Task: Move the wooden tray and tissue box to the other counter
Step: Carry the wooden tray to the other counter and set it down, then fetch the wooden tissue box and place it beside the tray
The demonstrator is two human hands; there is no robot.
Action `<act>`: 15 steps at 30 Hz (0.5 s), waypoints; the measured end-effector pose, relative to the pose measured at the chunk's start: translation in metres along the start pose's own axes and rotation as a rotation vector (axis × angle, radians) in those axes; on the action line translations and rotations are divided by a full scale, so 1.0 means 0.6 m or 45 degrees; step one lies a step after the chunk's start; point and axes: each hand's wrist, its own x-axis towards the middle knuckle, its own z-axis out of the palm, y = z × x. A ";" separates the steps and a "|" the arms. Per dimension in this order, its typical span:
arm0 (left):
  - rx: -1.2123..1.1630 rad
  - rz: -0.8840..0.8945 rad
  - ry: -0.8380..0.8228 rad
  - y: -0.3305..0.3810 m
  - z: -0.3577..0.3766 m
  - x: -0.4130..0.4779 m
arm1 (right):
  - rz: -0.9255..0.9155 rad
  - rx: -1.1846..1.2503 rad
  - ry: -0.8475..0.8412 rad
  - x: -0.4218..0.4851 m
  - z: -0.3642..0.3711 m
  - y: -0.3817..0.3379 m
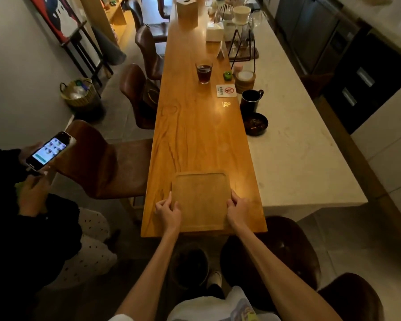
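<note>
A flat square wooden tray (200, 200) lies at the near end of the long wooden bar counter (195, 135). My left hand (167, 210) grips the tray's left edge and my right hand (237, 208) grips its right edge. The tray holds nothing and rests on the counter. Far down the counter stands a white tissue box (214, 31), and beyond it a tall wooden box (187, 12) with a slot on top. A white stone counter (294, 147) runs along the right side of the wooden one.
On the counter stand a glass of dark drink (204, 71), a no-smoking card (226, 90), a black mug (250, 100) and a dark ashtray (255, 123). Brown stools (107, 163) line the left side. A person at the left holds a phone (50, 150).
</note>
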 end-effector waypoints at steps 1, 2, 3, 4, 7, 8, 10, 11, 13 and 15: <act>0.001 0.003 0.009 0.000 0.001 0.001 | 0.005 -0.007 0.009 0.000 0.001 0.001; -0.001 0.005 0.020 -0.001 0.002 0.002 | 0.007 -0.004 0.011 0.000 0.002 0.002; -0.006 0.004 0.025 -0.002 0.003 0.002 | 0.010 0.007 0.012 0.000 0.003 0.003; -0.013 0.001 0.024 -0.003 0.003 0.002 | 0.012 0.017 0.014 0.000 0.004 0.004; -0.013 -0.022 0.023 -0.007 0.003 0.005 | 0.017 0.009 0.030 0.000 0.007 0.006; -0.012 -0.024 0.022 -0.009 0.003 0.007 | 0.015 0.002 0.036 -0.001 0.008 0.008; -0.024 -0.031 0.017 -0.013 0.002 0.008 | 0.003 -0.005 0.039 -0.002 0.011 0.012; -0.035 -0.037 0.018 -0.014 0.003 0.008 | -0.001 -0.008 0.040 -0.003 0.013 0.014; -0.050 -0.041 0.024 -0.016 0.003 0.006 | -0.002 -0.009 0.042 -0.003 0.015 0.017; -0.051 -0.044 0.028 -0.018 0.004 0.006 | -0.007 -0.010 0.042 -0.003 0.016 0.019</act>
